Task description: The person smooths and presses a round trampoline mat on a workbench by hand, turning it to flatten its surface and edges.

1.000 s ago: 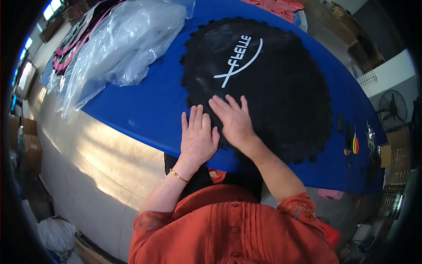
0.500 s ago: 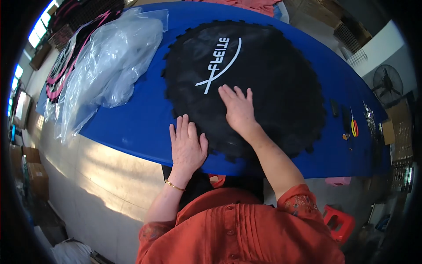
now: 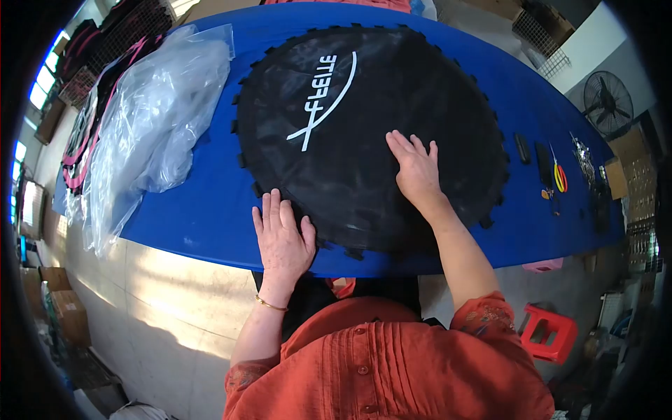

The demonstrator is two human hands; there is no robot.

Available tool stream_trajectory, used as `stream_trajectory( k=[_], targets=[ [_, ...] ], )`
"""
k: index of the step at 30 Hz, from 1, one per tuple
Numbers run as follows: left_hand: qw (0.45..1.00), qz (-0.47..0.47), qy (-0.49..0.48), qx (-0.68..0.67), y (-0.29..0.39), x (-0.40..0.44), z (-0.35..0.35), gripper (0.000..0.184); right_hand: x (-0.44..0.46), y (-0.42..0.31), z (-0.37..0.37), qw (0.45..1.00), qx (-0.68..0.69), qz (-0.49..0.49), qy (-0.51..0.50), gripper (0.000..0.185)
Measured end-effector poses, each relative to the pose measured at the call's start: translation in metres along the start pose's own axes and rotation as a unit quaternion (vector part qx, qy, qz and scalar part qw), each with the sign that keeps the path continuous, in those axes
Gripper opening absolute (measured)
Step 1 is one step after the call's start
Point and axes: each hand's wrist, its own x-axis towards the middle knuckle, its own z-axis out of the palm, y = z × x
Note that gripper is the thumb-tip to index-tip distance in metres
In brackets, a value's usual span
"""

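A round black mat point(image 3: 371, 91) with small tabs around its rim and white lettering lies flat on the blue table point(image 3: 203, 217). My left hand point(image 3: 283, 238) rests palm down at the mat's lower left edge, fingers extended, partly on the blue surface. Farther right, my right hand point(image 3: 417, 168) lies on the black fabric with its fingers stretched out. Neither hand holds anything.
Clear plastic film point(image 3: 161, 105) lies at the left beside pink-and-black pieces point(image 3: 87, 150). Scissors with red and yellow handles point(image 3: 560, 178) and dark tools are on the right. A red stool point(image 3: 549, 332) and a fan point(image 3: 607, 101) stand beyond the table.
My right hand has slid to the right across the black mat. My left hand has shifted left along its lower edge. The view has also turned, with the mat appearing farther left.
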Motion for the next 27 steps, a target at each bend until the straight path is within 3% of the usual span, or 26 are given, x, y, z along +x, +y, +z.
stream_trajectory(
  k=[7,19,27],
  targets=[
    [1.0,-0.005,-0.006,-0.003,0.0,0.001,0.0,0.048,-0.035,-0.015,-0.011,0.996,0.056,-0.07,0.006,0.071],
    [1.0,0.003,-0.002,0.004,0.001,0.001,-0.002,0.053,-0.016,0.006,0.001,0.999,0.021,-0.011,0.03,0.074],
    [1.0,0.004,-0.007,0.013,-0.001,0.0,0.001,0.054,-0.085,-0.023,-0.027,0.99,0.063,-0.127,-0.009,0.071]
  ],
)
